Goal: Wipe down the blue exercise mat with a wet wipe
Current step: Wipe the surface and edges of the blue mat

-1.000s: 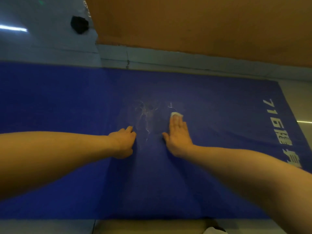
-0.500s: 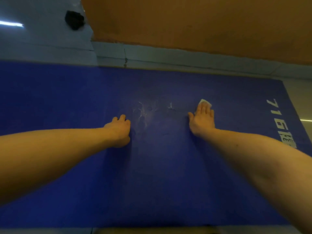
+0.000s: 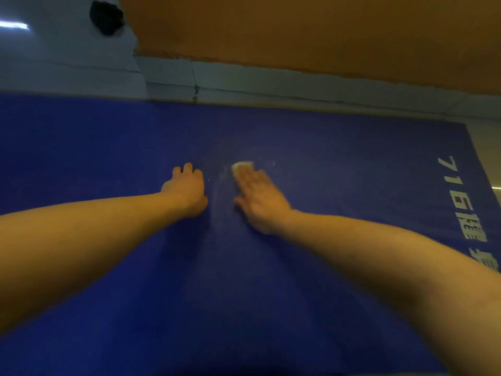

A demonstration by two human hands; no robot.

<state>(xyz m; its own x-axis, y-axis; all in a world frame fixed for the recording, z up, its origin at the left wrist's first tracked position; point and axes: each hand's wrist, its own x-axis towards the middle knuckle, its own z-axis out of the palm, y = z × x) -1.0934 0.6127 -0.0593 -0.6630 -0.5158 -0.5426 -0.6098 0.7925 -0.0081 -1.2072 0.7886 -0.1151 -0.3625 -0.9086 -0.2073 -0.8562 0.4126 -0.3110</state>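
Observation:
The blue exercise mat (image 3: pixel 339 164) lies flat on the floor and fills most of the view, with white lettering along its right end. My right hand (image 3: pixel 260 198) lies flat on the mat's middle, its straight fingers pressing a white wet wipe (image 3: pixel 242 166) whose far edge peeks out beyond the fingertips. Faint wet streaks show on the mat just left of the wipe. My left hand (image 3: pixel 188 188) rests on the mat a short way to the left, fingers curled under, holding nothing.
An orange wall (image 3: pixel 311 36) with a pale baseboard strip (image 3: pixel 298 89) runs along the mat's far edge. A dark object (image 3: pixel 106 17) sits on the grey floor at the far left. Bare floor shows past the mat's right end.
My right hand has slid the wipe back to the left, from the right of the wet streaks to close beside my left hand. The left hand has stayed put.

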